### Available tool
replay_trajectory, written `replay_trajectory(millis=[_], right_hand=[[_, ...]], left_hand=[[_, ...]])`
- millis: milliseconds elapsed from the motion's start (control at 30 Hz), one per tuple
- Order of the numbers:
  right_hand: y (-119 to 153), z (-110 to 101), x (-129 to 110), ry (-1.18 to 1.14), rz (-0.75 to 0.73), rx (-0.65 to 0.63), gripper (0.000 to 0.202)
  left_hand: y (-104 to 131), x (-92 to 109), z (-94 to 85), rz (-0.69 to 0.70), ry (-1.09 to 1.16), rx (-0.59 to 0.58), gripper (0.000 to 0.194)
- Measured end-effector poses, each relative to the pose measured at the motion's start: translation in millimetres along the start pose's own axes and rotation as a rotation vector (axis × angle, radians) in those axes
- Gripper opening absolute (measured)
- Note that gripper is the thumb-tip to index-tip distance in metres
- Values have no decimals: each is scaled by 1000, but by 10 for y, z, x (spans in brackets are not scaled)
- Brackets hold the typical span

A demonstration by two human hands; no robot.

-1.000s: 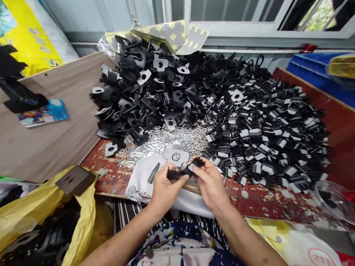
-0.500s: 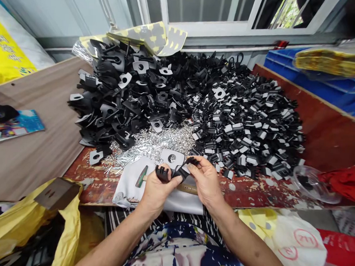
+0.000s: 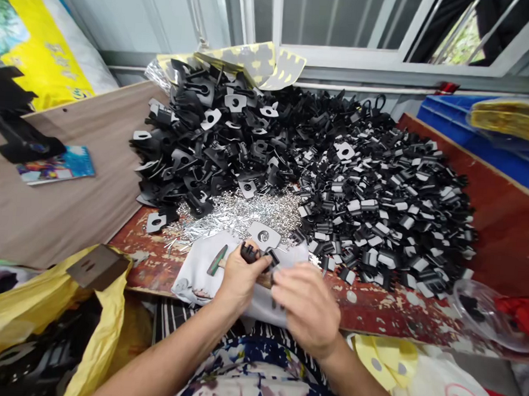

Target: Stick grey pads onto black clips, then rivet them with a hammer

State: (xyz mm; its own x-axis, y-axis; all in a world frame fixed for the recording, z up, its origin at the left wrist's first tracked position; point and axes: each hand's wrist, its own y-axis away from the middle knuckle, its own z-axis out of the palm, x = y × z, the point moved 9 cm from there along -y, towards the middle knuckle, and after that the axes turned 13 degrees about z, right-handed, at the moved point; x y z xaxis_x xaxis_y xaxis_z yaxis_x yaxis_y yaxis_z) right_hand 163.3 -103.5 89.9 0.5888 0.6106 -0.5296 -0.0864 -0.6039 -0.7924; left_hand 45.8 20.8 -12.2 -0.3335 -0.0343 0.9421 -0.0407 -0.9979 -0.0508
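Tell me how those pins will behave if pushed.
The pins look thin and metallic, so each is probably stiff and light. Loosely heaped and shiny, they would likely slide and scatter rather than move as one.

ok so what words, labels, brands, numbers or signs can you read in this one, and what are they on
No text reads clearly.
Yellow-and-white sack: printed characters, too blurred.
White bag: circled red marks, too unclear.
Colourful printed card: no legible wording.
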Motion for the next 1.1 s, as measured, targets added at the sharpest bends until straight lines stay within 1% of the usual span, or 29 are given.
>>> replay_trajectory(millis=[33,67,100,133,167,233,267,300,333,367,400,467,533,567,633,700,767,833,933,1000,1033,1067,1100], right_hand=[[-9,21,-82,-25,-23,-47,46],[-25,50,-105,-64,3,-96,47],[-50,70,-56,-107,85,-124,45],[-78,75,70,-157,223,-123,43],[-89,66,259,-219,402,-94,41],[-19,46,703,-402,795,5,35],[41,63,885,-523,957,41,36],[91,95,1016,-650,1078,56,36],[124,129,1100,-762,1160,53,36],[148,149,1153,-848,1216,49,34],[170,157,1183,-909,1258,45,33],[215,155,1197,-972,1313,40,36],[239,141,1183,-970,1319,41,46],[240,128,1179,-946,1304,48,53],[221,93,1182,-864,1241,73,60],[196,68,1204,-759,1170,92,54],[188,86,1243,-670,1131,78,46],[203,151,1295,-652,1148,49,44],[235,296,1345,-752,1237,12,53],[250,390,1341,-812,1304,-9,57],[254,431,1328,-828,1329,-25,55],[253,458,1311,-834,1339,-34,51],[244,471,1291,-833,1331,-36,44]], left_hand=[[-9,-26,-14,-28,19,14,44],[-23,-34,-8,-47,30,9,44],[-50,-14,16,-45,32,-10,44],[-94,31,53,-22,23,-37,42],[-156,93,101,15,0,-70,39],[-328,213,237,92,-83,-167,37],[-430,250,312,116,-129,-222,38],[-536,270,375,129,-161,-271,38],[-643,285,409,138,-170,-296,38],[-742,296,411,142,-151,-296,37],[-827,308,375,143,-107,-269,37],[-924,332,228,136,0,-186,38],[-906,368,43,120,57,-127,40],[-861,389,-44,105,63,-119,40],[-720,427,-199,57,55,-134,38],[-541,446,-345,-12,64,-140,35],[-355,443,-492,-81,101,-113,34],[-172,413,-618,-139,145,-84,32],[97,298,-783,-230,168,-35,33],[262,207,-887,-282,145,9,39],[330,175,-917,-295,119,10,41],[380,162,-922,-291,82,-16,41],[411,167,-899,-269,33,-70,36]])
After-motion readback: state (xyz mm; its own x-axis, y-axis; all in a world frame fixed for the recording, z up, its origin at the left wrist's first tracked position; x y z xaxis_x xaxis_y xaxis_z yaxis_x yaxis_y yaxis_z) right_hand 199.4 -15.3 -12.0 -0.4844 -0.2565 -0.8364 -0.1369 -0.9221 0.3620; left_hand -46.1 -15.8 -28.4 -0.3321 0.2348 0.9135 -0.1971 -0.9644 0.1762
